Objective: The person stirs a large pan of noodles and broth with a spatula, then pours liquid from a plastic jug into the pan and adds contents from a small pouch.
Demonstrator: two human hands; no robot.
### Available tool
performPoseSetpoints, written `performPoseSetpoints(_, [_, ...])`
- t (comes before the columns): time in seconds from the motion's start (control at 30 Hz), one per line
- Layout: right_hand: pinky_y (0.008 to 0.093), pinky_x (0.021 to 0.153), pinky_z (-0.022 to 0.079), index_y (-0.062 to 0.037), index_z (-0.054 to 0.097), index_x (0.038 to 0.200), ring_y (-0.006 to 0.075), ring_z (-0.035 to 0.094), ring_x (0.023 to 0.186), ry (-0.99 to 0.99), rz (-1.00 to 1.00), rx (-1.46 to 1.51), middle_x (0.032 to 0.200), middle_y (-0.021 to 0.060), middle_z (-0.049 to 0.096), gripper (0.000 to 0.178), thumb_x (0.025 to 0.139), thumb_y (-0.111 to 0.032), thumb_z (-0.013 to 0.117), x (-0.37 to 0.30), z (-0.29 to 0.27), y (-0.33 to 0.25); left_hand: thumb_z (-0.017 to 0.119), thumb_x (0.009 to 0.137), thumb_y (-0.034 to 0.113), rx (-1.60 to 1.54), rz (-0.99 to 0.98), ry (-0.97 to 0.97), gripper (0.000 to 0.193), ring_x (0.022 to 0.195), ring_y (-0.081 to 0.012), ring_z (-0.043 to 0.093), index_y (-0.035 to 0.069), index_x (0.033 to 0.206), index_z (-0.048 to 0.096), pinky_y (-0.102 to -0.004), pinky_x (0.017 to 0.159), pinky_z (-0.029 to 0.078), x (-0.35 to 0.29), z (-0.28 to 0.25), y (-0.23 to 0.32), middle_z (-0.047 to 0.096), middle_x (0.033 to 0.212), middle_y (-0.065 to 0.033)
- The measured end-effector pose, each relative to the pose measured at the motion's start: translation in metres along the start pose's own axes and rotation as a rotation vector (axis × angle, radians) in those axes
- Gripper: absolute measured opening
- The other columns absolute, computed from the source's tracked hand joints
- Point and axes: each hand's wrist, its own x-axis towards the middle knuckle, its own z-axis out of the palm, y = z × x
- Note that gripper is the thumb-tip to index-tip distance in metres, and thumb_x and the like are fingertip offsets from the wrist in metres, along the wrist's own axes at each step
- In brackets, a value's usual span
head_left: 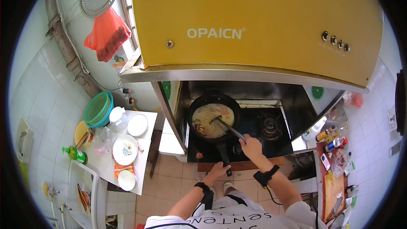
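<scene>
A dark frying pan (237, 114) stands on the left side of the black gas stove (254, 150), holding a pale, bubbling liquid with food (207, 116) in it. Some brownish pieces lie at its lower left. My left hand (220, 170) is closed around the pan's black handle, which points toward me. In my right hand (251, 146) is the dark handle of a cooking utensil (231, 129). Its far end dips into the food, so its head is hidden and I cannot tell whether it is a ladle or a spatula.
Above the stove hangs a yellow range hood (263, 21). At left, a white table (146, 144) carries bowls, a plate (125, 149) and basins, beside a sink (95, 186). A bare burner (270, 127) sits right of the pan. Farther right are bottles, a cutting board (333, 191) and a knife (337, 205).
</scene>
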Motion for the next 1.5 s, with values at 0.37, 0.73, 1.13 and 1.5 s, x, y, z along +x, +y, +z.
performPoseSetpoints(0.37, [0.0453,0.053,0.048,-0.005,0.053,0.092,0.0367,0.059,0.06,0.0,0.086,-0.032,0.064,0.0172,0.059,0.024,0.083,-0.027,0.054,0.014,0.067,0.006,0.059,0.078,0.046,-0.078,0.015,-0.026,0.052,0.086,-0.0419,0.055,-0.006,0.084,0.057,-0.0439,0.072,0.044,-0.017,-0.017,0.03,0.058,0.085,-0.0259])
performPoseSetpoints(0.73, [0.0442,0.058,0.049,-0.008,0.056,0.102,0.0355,0.06,0.064,-0.095,0.11,-0.132,0.067,0.0179,0.061,0.03,0.078,-0.026,0.059,-0.044,0.0,0.002,0.059,0.079,0.044,-0.042,-0.009,-0.017,0.05,0.088,-0.0416,0.055,-0.005,0.087,0.057,-0.0442,0.073,0.044,-0.018,-0.018,0.032,0.058,0.087,-0.0257])
performPoseSetpoints(1.13, [0.0416,0.06,0.05,-0.0073,0.062,0.085,0.0343,0.061,0.066,-0.082,0.079,-0.188,0.066,0.0165,0.061,0.021,0.076,-0.027,0.061,-0.035,-0.092,-0.017,0.06,0.078,0.044,-0.095,-0.021,-0.045,0.05,0.086,-0.0387,0.057,-0.005,0.088,0.058,-0.0401,0.072,0.045,-0.01,-0.014,0.022,0.06,0.087,-0.0237])
performPoseSetpoints(1.5, [0.0428,0.051,0.048,-0.0041,0.055,0.088,0.0358,0.059,0.058,0.128,0.008,-0.06,0.063,0.0185,0.059,0.023,0.081,-0.026,0.057,0.015,-0.017,-0.036,0.06,0.076,0.048,-0.159,-0.003,-0.068,0.054,0.087,-0.0405,0.056,-0.005,0.086,0.058,-0.0414,0.073,0.045,-0.002,-0.004,0.011,0.059,0.087,-0.0256])
